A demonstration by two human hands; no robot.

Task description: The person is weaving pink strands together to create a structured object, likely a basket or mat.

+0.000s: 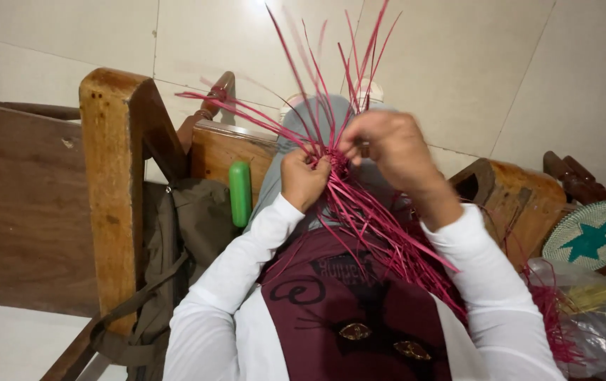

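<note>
My left hand [303, 180] and my right hand [388, 144] are both closed on a bundle of thin magenta straw strips [373, 226] at a small woven knot [336, 164] between them. Long strips fan upward toward the tiled floor and others trail down over my maroon shirt. Both arms wear white sleeves. My grey trousers show behind the knot.
A wooden chair frame [116, 190] stands at my left with an olive bag [183, 233] and a green tube [240, 192] beside it. At the right are another wooden seat [522, 197], a round woven mat with a teal star [589, 235] and a clear plastic bag of straw [585, 317].
</note>
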